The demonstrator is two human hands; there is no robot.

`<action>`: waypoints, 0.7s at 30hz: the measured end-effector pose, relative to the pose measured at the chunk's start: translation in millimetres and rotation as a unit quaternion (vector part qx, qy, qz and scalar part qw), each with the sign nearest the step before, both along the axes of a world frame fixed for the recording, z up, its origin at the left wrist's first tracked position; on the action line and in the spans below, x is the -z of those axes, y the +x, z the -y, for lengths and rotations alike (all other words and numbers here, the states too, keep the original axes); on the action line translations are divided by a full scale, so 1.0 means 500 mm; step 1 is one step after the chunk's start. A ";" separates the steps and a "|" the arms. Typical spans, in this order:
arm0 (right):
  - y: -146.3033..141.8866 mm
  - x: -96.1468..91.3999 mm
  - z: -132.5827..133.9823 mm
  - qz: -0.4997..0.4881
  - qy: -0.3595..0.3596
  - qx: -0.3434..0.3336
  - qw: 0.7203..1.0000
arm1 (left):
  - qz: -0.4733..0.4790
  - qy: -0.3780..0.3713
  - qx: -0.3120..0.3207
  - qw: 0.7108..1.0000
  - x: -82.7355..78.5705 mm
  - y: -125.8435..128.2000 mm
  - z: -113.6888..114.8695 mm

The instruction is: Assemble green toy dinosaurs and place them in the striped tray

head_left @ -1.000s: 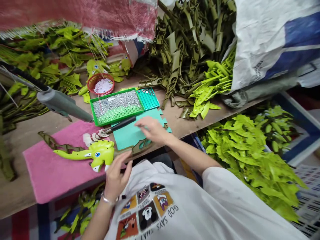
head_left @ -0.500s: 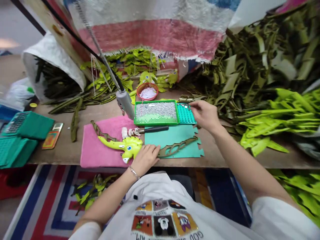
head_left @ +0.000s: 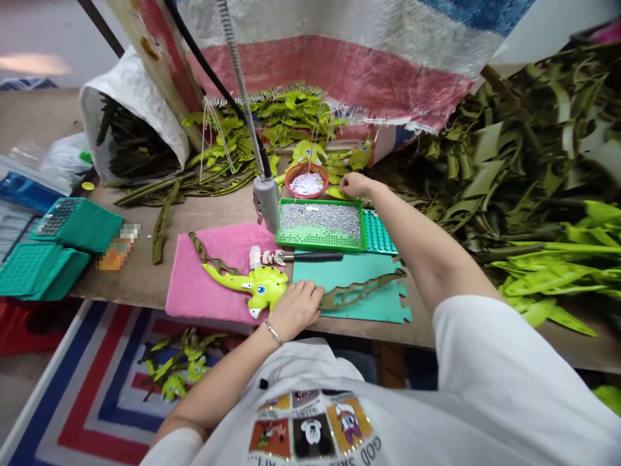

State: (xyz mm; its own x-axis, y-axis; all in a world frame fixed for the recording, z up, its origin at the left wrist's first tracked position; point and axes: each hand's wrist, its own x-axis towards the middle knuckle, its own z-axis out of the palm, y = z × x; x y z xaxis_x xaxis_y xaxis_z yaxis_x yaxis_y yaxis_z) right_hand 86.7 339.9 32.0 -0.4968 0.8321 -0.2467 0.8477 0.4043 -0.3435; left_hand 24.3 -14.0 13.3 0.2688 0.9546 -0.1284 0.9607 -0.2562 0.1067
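Note:
My left hand (head_left: 297,309) lies on a yellow-green foam-like dinosaur head (head_left: 264,289) with a blue eye, its fingers together over the joint with an olive cut-out strip (head_left: 361,289). The piece rests across a pink cloth (head_left: 187,301) and a green mat (head_left: 388,309). My right hand (head_left: 358,185) reaches to the back, right of a red basket (head_left: 306,184) of white pieces. Its fingers are curled beside a yellow-green piece (head_left: 334,192); whatever they hold is hidden. In front lies a green tray (head_left: 320,241) of small silvery bits, next to a teal knobbed tray (head_left: 380,233).
A dark-handled tool (head_left: 315,257) lies below the tray. A grey lamp head (head_left: 266,204) on a flexible neck hangs at the tray's left. Olive strips (head_left: 490,155) heap at right beside yellow-green pieces (head_left: 538,285). Teal boxes (head_left: 72,226) and a white sack (head_left: 130,74) stand left.
My right hand has moved from the teal tray back and left toward the red basket. My left hand stays on the dinosaur head. The whole view has shifted slightly.

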 end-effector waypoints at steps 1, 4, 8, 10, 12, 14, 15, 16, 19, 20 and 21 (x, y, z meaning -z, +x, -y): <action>0.010 -0.011 0.010 -0.028 0.023 0.000 0.999 | 0.000 -0.003 0.001 1.000 -0.001 0.000 -0.002; 0.064 -0.050 0.059 -0.145 0.086 -0.022 0.985 | 0.003 -0.014 0.015 1.000 -0.005 -0.004 -0.002; 0.177 -0.069 0.167 -0.222 -0.025 -0.095 0.970 | 0.040 0.020 0.044 0.998 -0.008 -0.019 0.015; 0.222 -0.051 0.239 -0.226 -0.136 -0.130 0.956 | 0.064 0.062 0.031 0.996 -0.010 -0.022 0.021; 0.249 -0.024 0.316 -0.234 -0.233 -0.148 0.932 | 0.071 0.083 0.004 0.994 -0.014 -0.019 0.021; 0.262 0.001 0.386 -0.253 -0.295 -0.137 0.911 | 0.061 0.071 -0.012 0.995 -0.020 -0.012 0.016; 0.266 0.010 0.413 -0.265 -0.313 -0.121 0.904 | 0.053 0.057 -0.011 0.997 -0.022 -0.009 0.012; 0.272 0.017 0.434 -0.280 -0.327 -0.102 0.897 | 0.046 0.043 -0.008 0.998 -0.025 -0.007 0.009; 0.300 0.023 0.464 -0.347 -0.382 -0.050 0.855 | 0.038 0.013 -0.003 0.999 -0.029 -0.006 0.003; 0.312 0.024 0.469 -0.373 -0.410 -0.039 0.832 | 0.040 0.011 -0.004 0.999 -0.029 -0.007 0.002; 0.322 0.025 0.474 -0.396 -0.434 -0.029 0.809 | 0.043 0.012 -0.005 0.999 -0.029 -0.009 0.002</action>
State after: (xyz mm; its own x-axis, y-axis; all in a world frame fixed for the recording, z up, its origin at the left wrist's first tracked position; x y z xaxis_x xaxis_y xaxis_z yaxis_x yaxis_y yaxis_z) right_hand 247.7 102.8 19.5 -0.8171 0.4860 -0.3101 0.2111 -0.2482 -0.9454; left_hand 19.9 -14.8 28.0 0.2677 0.9600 -0.0826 0.9509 -0.2494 0.1831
